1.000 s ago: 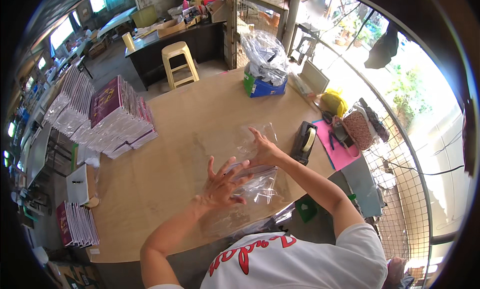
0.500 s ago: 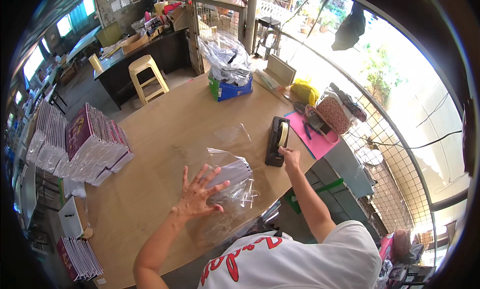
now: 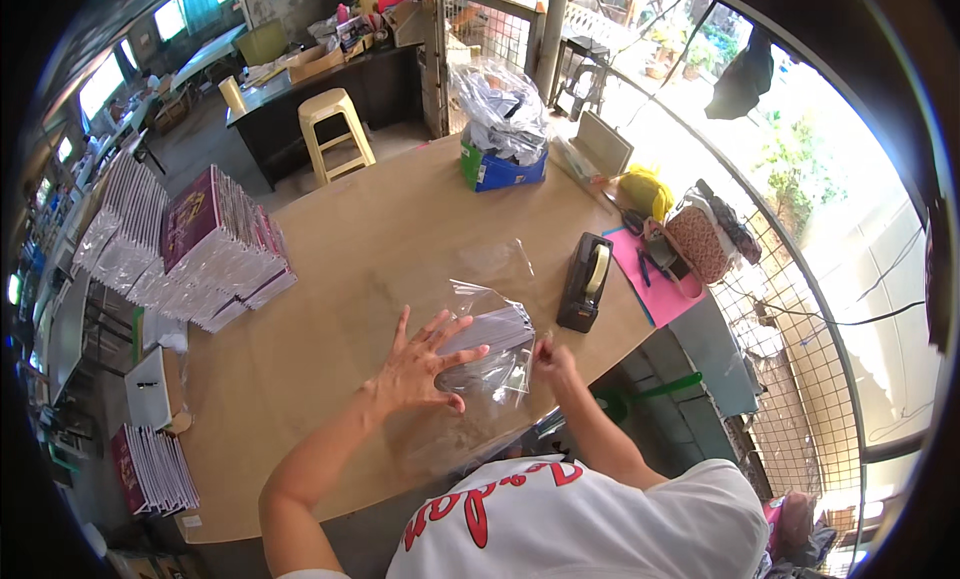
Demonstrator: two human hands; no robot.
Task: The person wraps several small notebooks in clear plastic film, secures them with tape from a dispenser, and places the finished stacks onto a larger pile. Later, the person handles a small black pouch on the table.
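In front of me a stack of white papers or booklets point(image 3: 502, 327) lies in clear plastic wrap point(image 3: 478, 297) that spreads loosely over the tabletop. My left hand point(image 3: 425, 364) rests on the left side of this bundle, its fingers spread and flat. At the bundle's right edge is my right hand point(image 3: 551, 359), fingers closed in a pinch beside the crinkled plastic. Whatever is between those fingers is too small to make out. A black tape dispenser point(image 3: 584, 284) with a roll of tape stands just beyond the right hand.
Plastic-wrapped purple books point(image 3: 215, 234) are piled at the table's left. A blue-green box point(image 3: 505, 171) full of plastic stands at the far edge. On the right lie a pink sheet point(image 3: 665, 284), a patterned bag point(image 3: 700, 241) and a yellow bundle point(image 3: 645, 194). A stool point(image 3: 335, 129) stands beyond.
My right hand has left the tape dispenser and come toward me and left, to the bundle's right edge. The left hand stays spread on the plastic. The whole view has shifted slightly.
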